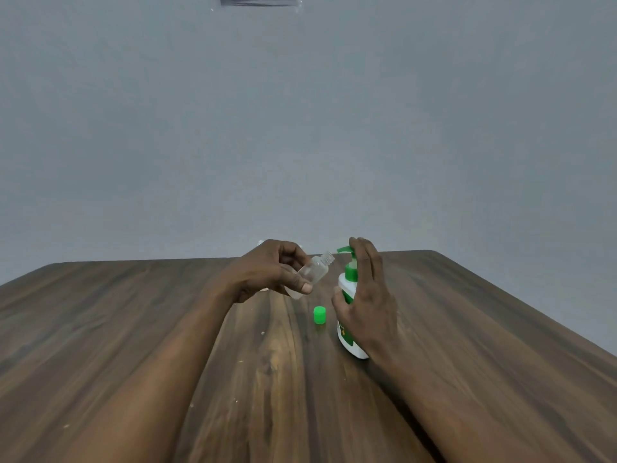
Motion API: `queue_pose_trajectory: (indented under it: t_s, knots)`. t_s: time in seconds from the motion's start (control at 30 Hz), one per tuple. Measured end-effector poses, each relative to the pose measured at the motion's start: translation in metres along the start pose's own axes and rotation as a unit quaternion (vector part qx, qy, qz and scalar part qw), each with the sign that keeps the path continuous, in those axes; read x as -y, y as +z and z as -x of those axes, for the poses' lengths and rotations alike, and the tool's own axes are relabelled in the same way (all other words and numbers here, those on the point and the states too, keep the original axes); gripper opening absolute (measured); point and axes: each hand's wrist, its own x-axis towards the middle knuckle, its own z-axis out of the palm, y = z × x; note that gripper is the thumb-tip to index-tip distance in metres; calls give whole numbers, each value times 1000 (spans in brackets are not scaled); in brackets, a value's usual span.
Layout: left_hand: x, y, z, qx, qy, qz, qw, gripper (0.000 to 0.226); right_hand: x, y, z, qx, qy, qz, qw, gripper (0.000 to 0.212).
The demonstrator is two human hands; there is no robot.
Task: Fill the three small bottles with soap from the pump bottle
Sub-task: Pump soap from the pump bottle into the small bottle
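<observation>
My left hand (270, 269) pinches one small bottle (312, 274), uncapped and tilted, its neck just short of the nozzle (342, 249); a green cap (319, 315) sits on the table (167, 329) below. The pump bottle (347, 342) is grasped by my right hand (367, 295), fingers up by the pump head. I judge filling is about to start: bring neck under spout, then press. The label is too small to read

You have two hands in view: the left hand (270, 270) and the right hand (367, 302). There is one small clear bottle (312, 274) left of centre, one pump bottle (347, 339) just right of it, one green cap (319, 315) nearer you, and one wooden table (133, 329).
</observation>
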Motion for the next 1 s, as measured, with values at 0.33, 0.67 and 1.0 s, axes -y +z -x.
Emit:
queue_pose_trajectory:
  t_s: [0.33, 0.67, 1.0]
  knots:
    - [-5, 4, -3, -17, 26, 14, 999, 34, 6, -2, 2, -5, 11, 29, 1000, 79]
    - [-6, 9, -4, -10, 35, 13, 999, 33, -3, -23, -9, -12, -29, -26, 999, 41]
    - [-6, 7, -2, -18, 31, 14, 999, 31, -3, -20, -13, -25, -45, -28, 998, 34]
